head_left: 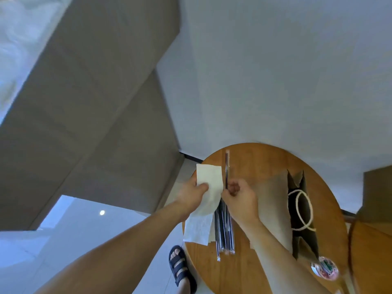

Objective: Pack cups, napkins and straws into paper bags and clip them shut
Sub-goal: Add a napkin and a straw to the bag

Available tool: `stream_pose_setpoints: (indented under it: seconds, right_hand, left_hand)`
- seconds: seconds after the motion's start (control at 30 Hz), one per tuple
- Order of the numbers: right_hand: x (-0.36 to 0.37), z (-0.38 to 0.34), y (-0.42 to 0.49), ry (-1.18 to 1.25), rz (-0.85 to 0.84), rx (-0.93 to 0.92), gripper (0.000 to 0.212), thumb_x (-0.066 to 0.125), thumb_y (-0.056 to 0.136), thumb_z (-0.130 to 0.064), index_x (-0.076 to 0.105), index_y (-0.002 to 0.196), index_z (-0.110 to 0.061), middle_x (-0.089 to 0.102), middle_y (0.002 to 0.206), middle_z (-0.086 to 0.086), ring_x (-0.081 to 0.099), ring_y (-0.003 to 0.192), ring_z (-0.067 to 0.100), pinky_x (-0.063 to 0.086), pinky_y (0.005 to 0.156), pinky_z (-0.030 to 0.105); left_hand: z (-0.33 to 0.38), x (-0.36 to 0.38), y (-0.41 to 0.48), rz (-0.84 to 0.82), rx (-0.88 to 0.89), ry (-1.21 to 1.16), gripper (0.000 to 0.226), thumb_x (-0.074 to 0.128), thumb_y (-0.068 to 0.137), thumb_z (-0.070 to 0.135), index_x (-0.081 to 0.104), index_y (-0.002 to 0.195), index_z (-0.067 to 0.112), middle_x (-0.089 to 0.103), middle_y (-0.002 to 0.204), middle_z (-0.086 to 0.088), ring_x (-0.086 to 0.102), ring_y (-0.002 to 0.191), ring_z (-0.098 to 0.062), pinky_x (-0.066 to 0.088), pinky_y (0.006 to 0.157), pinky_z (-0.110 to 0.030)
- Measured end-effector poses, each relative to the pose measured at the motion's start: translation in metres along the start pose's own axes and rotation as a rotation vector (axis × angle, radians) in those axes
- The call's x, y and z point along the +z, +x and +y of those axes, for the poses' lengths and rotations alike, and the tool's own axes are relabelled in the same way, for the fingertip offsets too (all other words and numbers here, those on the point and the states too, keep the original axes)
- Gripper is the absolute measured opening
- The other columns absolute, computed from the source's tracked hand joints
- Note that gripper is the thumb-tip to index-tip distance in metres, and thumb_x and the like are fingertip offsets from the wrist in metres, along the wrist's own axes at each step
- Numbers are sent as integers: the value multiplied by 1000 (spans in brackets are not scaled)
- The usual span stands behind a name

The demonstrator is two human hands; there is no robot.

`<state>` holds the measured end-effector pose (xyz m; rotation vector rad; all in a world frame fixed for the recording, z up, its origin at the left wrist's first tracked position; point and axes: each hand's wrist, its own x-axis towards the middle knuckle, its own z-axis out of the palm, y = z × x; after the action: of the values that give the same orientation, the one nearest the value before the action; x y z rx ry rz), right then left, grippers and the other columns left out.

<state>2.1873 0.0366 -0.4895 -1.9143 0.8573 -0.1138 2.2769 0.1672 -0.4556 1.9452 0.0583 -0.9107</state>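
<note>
Head view, looking down: a round wooden table point(257, 160) fills the lower right of the frame, with both bare forearms reaching in from the bottom edge. The left hand point(194, 193) sits just left of centre, thumb and fingers pinching a white napkin point(210, 179) that stands up above the knuckles and droops below them. Right beside it, the right hand point(239, 200) has its fingers curled round a single wrapped straw point(226, 166), which points straight up toward the far rim of the table. The napkin and the straw are nearly touching at their edges.

Below the hands lies a bundle of wrapped straws point(222, 234), side by side, and to its left more white napkins point(198, 229) hang slightly over the table's left edge. A brown paper bag point(273, 200) lies flat to the right of the right hand, its mouth dark and its white rope handle point(305, 209) looped across the opening. Near the lower right corner stands a small clear container point(324, 270) of coloured bits (too blurred to name). A foot in a dark sandal point(180, 266) shows on the pale floor at bottom centre.
</note>
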Motion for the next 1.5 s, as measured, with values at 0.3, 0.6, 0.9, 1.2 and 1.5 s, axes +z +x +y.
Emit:
stream_pose_setpoints:
  seconds: [0.3,0.6,0.9,1.2,1.5]
  right_hand:
    - [-54,-70,-10,165,-43,-108,25,76,80,-13,61,86,-33,67,77,-9,62,72,2,50,69,21]
    - [-106,-96,-36,213,97,-221,34,85,73,-38,55,90,-39,67,87,-15,63,83,-1,46,66,14]
    - [-171,-98,-41,414,-7,-185,21,85,76,-21,73,93,-19,77,86,-6,73,82,12,60,75,32]
    - [-214,-84,-34,359,-39,-205,14,81,80,-29,74,91,-23,76,88,-7,74,81,12,59,64,26]
    - [-238,-75,18,385,343,-168,10,70,90,-18,65,99,-18,71,96,-4,68,86,12,51,67,26]
  left_hand:
    - [76,10,-42,0,205,-160,19,56,90,11,69,104,14,72,94,-1,68,88,-19,55,78,-35]
    - [108,23,-77,-38,359,-254,14,69,89,14,74,100,21,77,87,10,73,81,-5,52,60,-13]
    - [145,57,-101,-190,532,-188,17,64,91,14,69,102,27,76,90,10,73,85,-9,55,65,-18]
    - [152,79,-106,-343,570,-168,32,64,90,30,54,121,32,72,105,9,71,94,-10,58,73,-25]
    - [64,85,-73,-468,166,635,90,73,71,44,33,149,23,50,139,1,54,115,-14,51,96,-29]
